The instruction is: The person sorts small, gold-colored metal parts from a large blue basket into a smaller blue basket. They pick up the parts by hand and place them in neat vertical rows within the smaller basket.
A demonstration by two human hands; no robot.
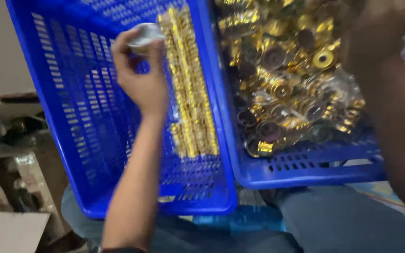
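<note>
My left hand (141, 77) is raised over the left blue basket (78, 117) and pinches a small round silver piece (144, 37) between thumb and fingers. Beside it, stacked rows of gold round caps (188, 89) lie along the basket's right wall. My right hand (376, 33) reaches into the right blue basket (301, 171), over a heap of loose gold caps (287, 84). That hand is blurred, and what its fingers do is hidden.
Both baskets rest on my lap, on grey trousers (343, 220). A cluttered shelf with dark and shiny objects (5, 154) stands to the left. A piece of cardboard (10, 232) lies at the lower left.
</note>
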